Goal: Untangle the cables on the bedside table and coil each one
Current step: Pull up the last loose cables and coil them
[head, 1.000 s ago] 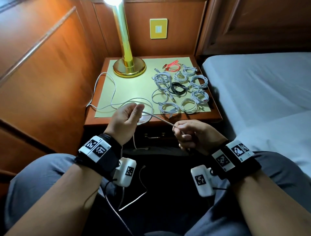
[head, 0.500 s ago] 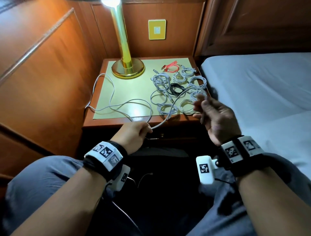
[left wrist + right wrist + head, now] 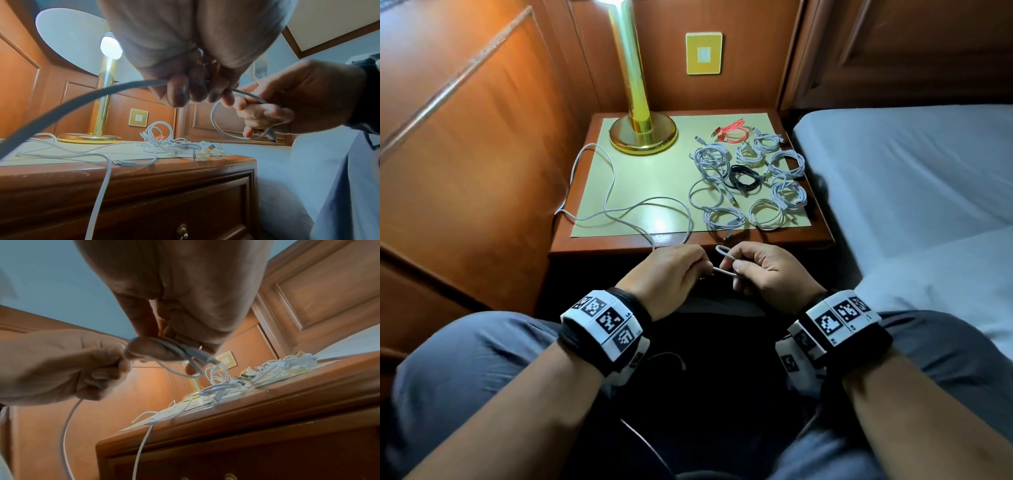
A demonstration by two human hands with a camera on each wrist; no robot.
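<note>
you're starting the coil on the last loose thin white charging cable (image 3: 616, 209). your right hand (image 3: 767, 274) pinches its plug end with one small loop formed; your left hand (image 3: 671, 270) is closed around the run just beside it. the rest trails over the wooden bedside table (image 3: 571, 245). next: feed slack and lay equal loops. the left wrist view shows the plug tip poking below your right fingers (image 3: 257, 113); the head view hides it.

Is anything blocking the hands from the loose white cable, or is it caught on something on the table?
Nothing visible. Left hand and right hand both grip the white cable, whose slack lies on the mat, apart from the lamp base and coiled cables.
</note>
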